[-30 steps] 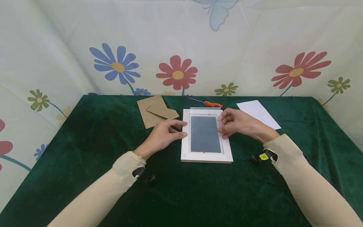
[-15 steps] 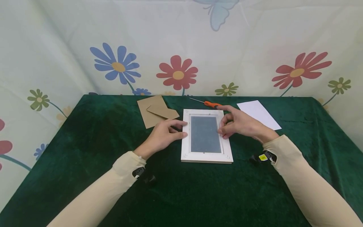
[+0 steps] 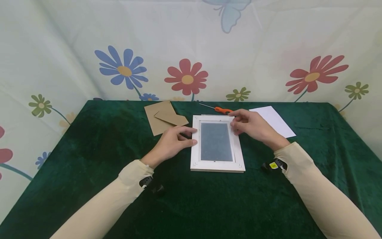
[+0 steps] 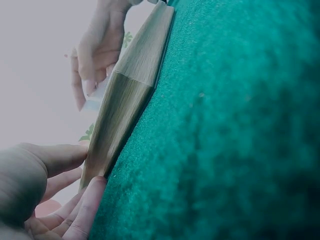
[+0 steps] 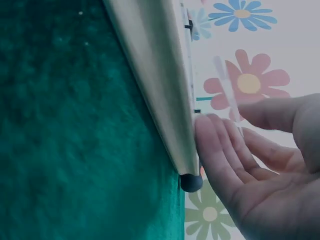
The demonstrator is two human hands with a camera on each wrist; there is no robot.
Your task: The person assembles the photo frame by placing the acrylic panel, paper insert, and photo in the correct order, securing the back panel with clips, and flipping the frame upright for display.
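A white picture frame lies on the green cloth, its grey-looking opening in the middle. My left hand holds its left side, thumb and fingers at the edge; in the left wrist view, the thumb is on one side of the wooden edge and a fingertip on another. Over the upper right corner, my right hand pinches a clear sheet, which shows in the right wrist view between thumb and fingers. From the head, the sheet is hard to see, with a thin edge just past the frame's top.
Brown backing boards lie behind my left hand, one overlapping the other. An orange-handled screwdriver lies at the back beyond the frame. White paper sits at the back right. A flowered curtain hangs behind the table.
The clear sheet stuck out past the frame's top a second ago; now only a thin edge does. My right hand has shifted slightly up, and its raised index finger has come down. My left stays.
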